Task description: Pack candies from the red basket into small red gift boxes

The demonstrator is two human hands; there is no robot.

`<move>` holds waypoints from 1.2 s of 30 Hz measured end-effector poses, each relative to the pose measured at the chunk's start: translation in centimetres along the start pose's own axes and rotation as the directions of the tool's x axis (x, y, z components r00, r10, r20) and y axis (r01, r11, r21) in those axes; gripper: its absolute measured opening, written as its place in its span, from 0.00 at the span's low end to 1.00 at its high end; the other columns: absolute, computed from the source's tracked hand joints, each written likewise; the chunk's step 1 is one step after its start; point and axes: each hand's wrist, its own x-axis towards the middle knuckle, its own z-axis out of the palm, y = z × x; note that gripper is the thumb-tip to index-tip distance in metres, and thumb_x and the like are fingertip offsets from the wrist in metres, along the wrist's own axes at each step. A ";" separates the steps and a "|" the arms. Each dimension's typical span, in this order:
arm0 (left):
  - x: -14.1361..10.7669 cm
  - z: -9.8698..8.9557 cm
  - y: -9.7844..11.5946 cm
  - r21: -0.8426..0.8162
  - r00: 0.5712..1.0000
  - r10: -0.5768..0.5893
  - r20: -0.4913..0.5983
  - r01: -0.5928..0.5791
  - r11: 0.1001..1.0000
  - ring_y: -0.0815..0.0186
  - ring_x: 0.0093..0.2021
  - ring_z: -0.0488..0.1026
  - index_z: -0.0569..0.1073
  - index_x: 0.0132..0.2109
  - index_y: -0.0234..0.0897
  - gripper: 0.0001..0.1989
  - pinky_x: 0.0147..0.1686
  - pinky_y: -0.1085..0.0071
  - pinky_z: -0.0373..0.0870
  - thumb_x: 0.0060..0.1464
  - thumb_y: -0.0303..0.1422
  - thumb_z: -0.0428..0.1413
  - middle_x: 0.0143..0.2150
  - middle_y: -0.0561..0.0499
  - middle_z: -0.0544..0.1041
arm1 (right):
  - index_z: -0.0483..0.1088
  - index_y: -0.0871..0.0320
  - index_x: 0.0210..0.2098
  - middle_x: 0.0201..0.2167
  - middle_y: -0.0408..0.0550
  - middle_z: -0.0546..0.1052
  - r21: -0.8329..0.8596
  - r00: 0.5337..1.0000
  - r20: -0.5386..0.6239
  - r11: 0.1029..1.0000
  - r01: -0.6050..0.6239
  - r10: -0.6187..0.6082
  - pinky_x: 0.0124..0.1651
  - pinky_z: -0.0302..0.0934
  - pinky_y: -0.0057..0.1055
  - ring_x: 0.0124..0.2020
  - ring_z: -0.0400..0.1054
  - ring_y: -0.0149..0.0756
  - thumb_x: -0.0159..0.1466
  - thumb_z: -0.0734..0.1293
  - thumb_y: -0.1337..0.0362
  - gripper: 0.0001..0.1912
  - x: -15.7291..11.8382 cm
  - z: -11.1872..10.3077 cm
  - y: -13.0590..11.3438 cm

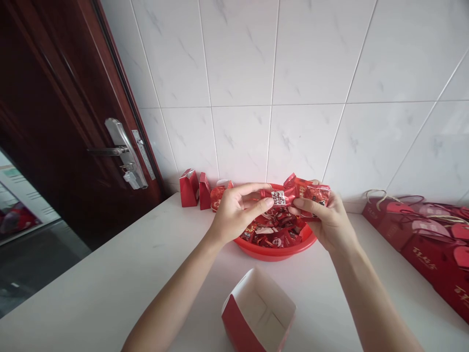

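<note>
At far left a dark red door [69,98] stands ajar, and beside it three small red boxes [189,189] back onto the tiled wall, apparently parked out of the way. Here's the left hand [232,215], thumb and fingers pinching a small wrapped sweet [277,197] by its far side, so its white label faces up; black characters there, too blurred to read. Below sits the red basin [274,254] of wrapped sweets, central, probably for both hands' reach. Nearer, an open box [233,318] waits mouth-up on the table [128,278], bare white inside. The right hand [336,222] has its fingers closed on a larger red packet [309,189], meeting the sweet's end; its print defeats me. Far right, red gift bags [425,259] line the wall, gold Chinese characters, possibly "百年好合".
</note>
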 end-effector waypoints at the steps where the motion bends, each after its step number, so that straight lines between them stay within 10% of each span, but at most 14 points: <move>1: 0.1 0.0 0.1 -0.012 1.000 -0.012 0.025 0.012 1.000 0.57 0.47 0.83 0.83 0.47 0.34 0.14 0.48 0.63 0.83 0.57 0.38 0.66 0.47 0.43 0.85 | 0.76 0.58 0.25 0.25 0.41 0.80 0.015 1.000 -0.006 1.000 -0.026 0.026 0.32 0.75 0.20 0.25 0.75 0.28 0.41 0.84 0.67 0.17 0.0 0.1 0.1; 12: 0.1 -0.5 -0.6 0.070 0.987 0.144 -0.063 -0.140 0.988 0.72 0.23 0.76 0.83 0.46 0.39 0.08 0.26 0.74 0.76 0.61 0.35 0.63 0.37 0.50 0.82 | 0.80 0.56 0.26 0.26 0.40 0.80 0.195 0.973 -0.094 0.963 -0.188 0.209 0.34 0.74 0.18 0.30 0.74 0.29 0.39 0.84 0.70 0.17 0.3 0.7 0.3; 21: 0.1 -1.1 -0.7 0.029 0.953 0.302 0.017 -0.302 0.953 0.60 0.50 0.79 0.84 0.43 0.39 0.08 0.49 0.66 0.82 0.54 0.30 0.67 0.47 0.44 0.80 | 0.81 0.58 0.29 0.29 0.44 0.82 0.107 0.985 -0.001 0.980 -0.169 0.170 0.33 0.75 0.19 0.30 0.76 0.30 0.44 0.86 0.63 0.16 -0.1 0.3 -0.1; 36: -0.8 -1.2 0.7 -0.101 0.990 -0.007 0.142 0.021 0.995 0.61 0.43 0.82 0.81 0.39 0.35 0.11 0.41 0.67 0.84 0.48 0.30 0.71 0.50 0.43 0.82 | 0.71 0.56 0.24 0.21 0.40 0.78 -0.130 0.999 0.037 0.992 -0.005 0.010 0.31 0.73 0.30 0.23 0.74 0.33 0.39 0.86 0.64 0.23 -2.2 0.0 -1.9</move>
